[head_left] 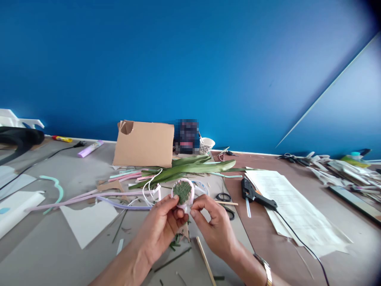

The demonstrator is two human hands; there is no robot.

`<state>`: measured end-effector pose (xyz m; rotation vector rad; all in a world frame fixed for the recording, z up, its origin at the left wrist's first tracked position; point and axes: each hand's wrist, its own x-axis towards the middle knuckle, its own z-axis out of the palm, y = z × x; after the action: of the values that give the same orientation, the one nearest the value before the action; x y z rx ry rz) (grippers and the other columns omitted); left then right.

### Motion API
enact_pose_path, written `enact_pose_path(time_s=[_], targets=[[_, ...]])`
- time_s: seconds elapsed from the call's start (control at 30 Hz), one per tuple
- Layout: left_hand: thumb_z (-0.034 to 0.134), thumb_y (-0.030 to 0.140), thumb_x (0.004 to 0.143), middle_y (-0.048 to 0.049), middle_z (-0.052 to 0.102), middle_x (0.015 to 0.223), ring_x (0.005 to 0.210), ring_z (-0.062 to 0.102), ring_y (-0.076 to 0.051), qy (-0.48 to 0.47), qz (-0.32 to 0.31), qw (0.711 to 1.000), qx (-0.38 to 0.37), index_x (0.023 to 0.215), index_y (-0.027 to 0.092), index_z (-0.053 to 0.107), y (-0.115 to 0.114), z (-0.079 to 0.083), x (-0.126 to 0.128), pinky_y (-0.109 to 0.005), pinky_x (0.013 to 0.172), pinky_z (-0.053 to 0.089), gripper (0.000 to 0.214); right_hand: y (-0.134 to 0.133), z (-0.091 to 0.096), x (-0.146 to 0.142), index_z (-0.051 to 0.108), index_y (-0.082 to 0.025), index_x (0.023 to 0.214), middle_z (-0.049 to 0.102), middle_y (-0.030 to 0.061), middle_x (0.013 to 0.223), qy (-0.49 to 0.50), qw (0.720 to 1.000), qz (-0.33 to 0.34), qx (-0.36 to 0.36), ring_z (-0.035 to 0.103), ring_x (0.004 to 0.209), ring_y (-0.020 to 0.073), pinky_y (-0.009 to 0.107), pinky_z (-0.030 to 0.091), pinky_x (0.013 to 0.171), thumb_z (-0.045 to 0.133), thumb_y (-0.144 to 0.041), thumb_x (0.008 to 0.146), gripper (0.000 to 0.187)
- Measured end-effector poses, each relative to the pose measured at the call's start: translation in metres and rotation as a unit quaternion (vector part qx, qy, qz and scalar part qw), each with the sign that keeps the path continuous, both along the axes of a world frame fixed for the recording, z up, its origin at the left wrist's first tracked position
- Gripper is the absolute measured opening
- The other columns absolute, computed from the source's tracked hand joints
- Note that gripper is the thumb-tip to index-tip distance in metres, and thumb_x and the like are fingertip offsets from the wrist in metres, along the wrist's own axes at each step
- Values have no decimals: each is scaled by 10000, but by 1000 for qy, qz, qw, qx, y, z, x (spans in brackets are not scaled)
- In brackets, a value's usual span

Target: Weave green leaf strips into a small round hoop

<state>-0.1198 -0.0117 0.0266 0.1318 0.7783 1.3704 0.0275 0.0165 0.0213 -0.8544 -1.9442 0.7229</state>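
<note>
Between my hands is a small round disc with a woven green leaf face and a pale pink rim. My left hand grips it from the left, thumb on the green face and fingers curled behind. My right hand pinches at the lower right of the rim with thumb and forefinger; what lies between those fingertips is too small to make out. Behind the disc lie long green leaves and a lilac paper strip. Black-handled scissors rest just beyond my right hand.
A black glue gun with a trailing cord lies at right beside printed sheets. A cardboard piece leans on the blue wall near a patterned paper cup. A wooden stick and leaf scraps lie in front. A phone is far right.
</note>
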Motion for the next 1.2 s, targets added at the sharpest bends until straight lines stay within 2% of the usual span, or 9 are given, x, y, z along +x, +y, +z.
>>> enact_pose_path(time_s=[0.27,0.57,0.63,0.73,0.83,0.93,1.03,1.2], targets=[[702,133,759,24,581,520,469,529,-62,21,13,999,35,684,137,589,0,-2,4,-200,540,519,136,-3,-2,-3,564,-190,738,605,8,733,11,1000,4,11,574,714,136,238,438,687,526,-96,815,128],[657,108,799,19,582,544,487,538,-60,-14,5,999,30,702,131,601,-3,-3,5,-216,579,533,115,-3,-4,-4,591,-190,772,614,7,764,50,999,1,4,575,741,132,233,437,712,538,-78,799,127],[631,104,818,16,571,534,482,536,-62,-17,5,1000,26,696,123,602,-2,-1,4,-217,573,536,127,-2,-5,-5,609,-194,787,618,6,775,78,997,10,-28,583,758,134,238,441,723,552,-94,797,115],[587,96,844,10,568,535,470,531,-61,-23,-5,999,23,685,115,603,-2,1,4,-226,570,543,161,0,-7,-5,646,-197,804,622,8,785,148,980,30,-133,582,734,134,245,449,697,590,-156,796,70],[552,98,864,3,567,530,465,536,-66,-28,-34,999,26,689,104,617,-3,2,4,-223,556,542,186,2,-9,-5,651,-186,728,590,-11,671,236,933,55,-265,525,595,103,226,431,602,653,-264,782,95],[551,126,869,-4,568,541,479,542,-71,-28,-61,997,36,729,91,638,-4,1,4,-216,551,537,169,4,-9,-6,635,-176,669,561,-29,584,305,883,75,-348,480,536,82,206,405,565,724,-344,731,200],[568,144,863,0,550,534,499,542,-75,-22,-74,996,40,754,84,643,-4,-1,4,-216,562,538,146,5,-7,-7,632,-168,649,569,-28,575,328,861,84,-380,475,533,76,198,391,558,764,-375,690,249],[589,147,853,2,546,568,446,474,-43,4,-93,995,22,759,81,636,-3,-4,5,-222,538,534,123,6,-9,-7,630,-162,661,544,-40,567,309,870,62,-380,434,512,60,186,358,527,769,-375,690,256]])
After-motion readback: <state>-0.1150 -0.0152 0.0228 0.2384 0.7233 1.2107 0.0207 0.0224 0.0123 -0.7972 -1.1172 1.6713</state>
